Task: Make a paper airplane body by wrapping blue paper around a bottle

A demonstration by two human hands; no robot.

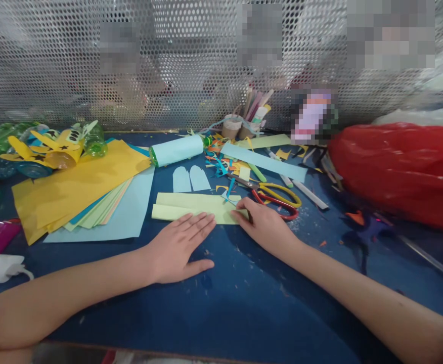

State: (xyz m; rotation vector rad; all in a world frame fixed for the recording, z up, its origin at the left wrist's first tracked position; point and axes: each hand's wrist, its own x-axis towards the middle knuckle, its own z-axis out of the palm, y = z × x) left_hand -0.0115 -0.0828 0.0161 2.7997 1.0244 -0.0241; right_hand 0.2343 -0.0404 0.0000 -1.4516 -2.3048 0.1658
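Note:
A folded strip of pale green paper (191,205) lies on the blue table (244,303) in front of me. My left hand (179,245) lies flat and open, fingers stretched onto the strip's near edge. My right hand (263,225) rests at the strip's right end, fingers curled and pressing on the paper. Scissors with yellow and red handles (278,197) lie just behind my right hand. Two small light-blue cut-out shapes (190,178) sit behind the strip.
A fan of yellow, green and blue paper sheets (85,194) lies at left. A light-blue paper roll (178,149), a blue strip (263,161), scraps and pens lie further back. A red plastic bag (399,167) fills the right. A perforated metal screen (191,60) closes the back.

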